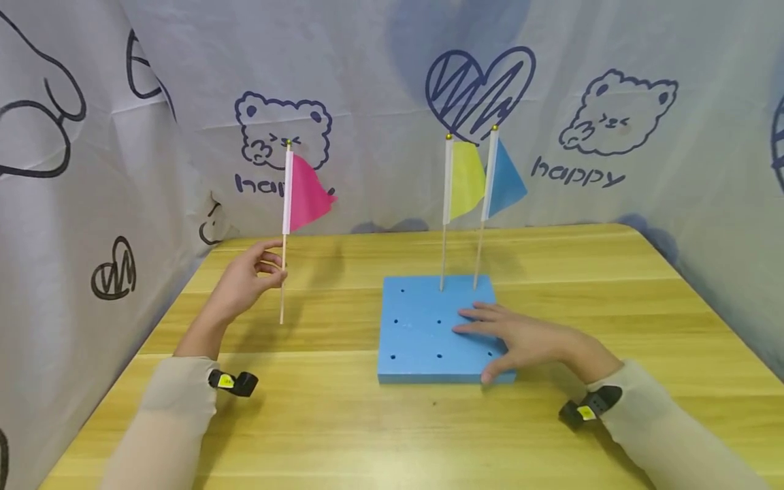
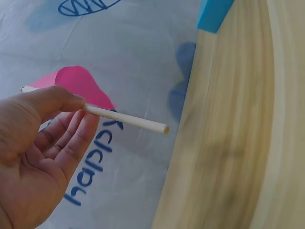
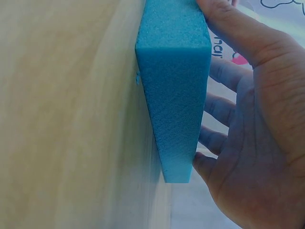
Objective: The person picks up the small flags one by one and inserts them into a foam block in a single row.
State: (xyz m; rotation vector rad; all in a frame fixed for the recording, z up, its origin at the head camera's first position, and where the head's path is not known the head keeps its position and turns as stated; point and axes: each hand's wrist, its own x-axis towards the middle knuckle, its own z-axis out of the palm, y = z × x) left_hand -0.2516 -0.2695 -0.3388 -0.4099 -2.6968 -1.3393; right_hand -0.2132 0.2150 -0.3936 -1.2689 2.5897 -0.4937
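Note:
Between thumb and fingers, my left hand (image 1: 248, 275) pinches the wooden stick of a pink flag (image 1: 306, 195), held upright above the table left of the foam board. In the left wrist view the stick's bare lower end (image 2: 143, 123) points away from the fingertips. My right hand (image 1: 527, 337) rests with spread fingers on the right part of the blue foam board (image 1: 422, 340), its thumb at the front edge. The right wrist view shows the board's side (image 3: 174, 95) beside the palm. A yellow flag (image 1: 465, 179) and a blue flag (image 1: 505, 180) stand in the board's back row.
The foam board has several small holes in rows, some hidden by my right hand. It lies on a wooden table (image 1: 318, 408). Printed cloth (image 1: 380, 88) hangs behind the table and along its sides. Each sleeve carries a black wrist strap.

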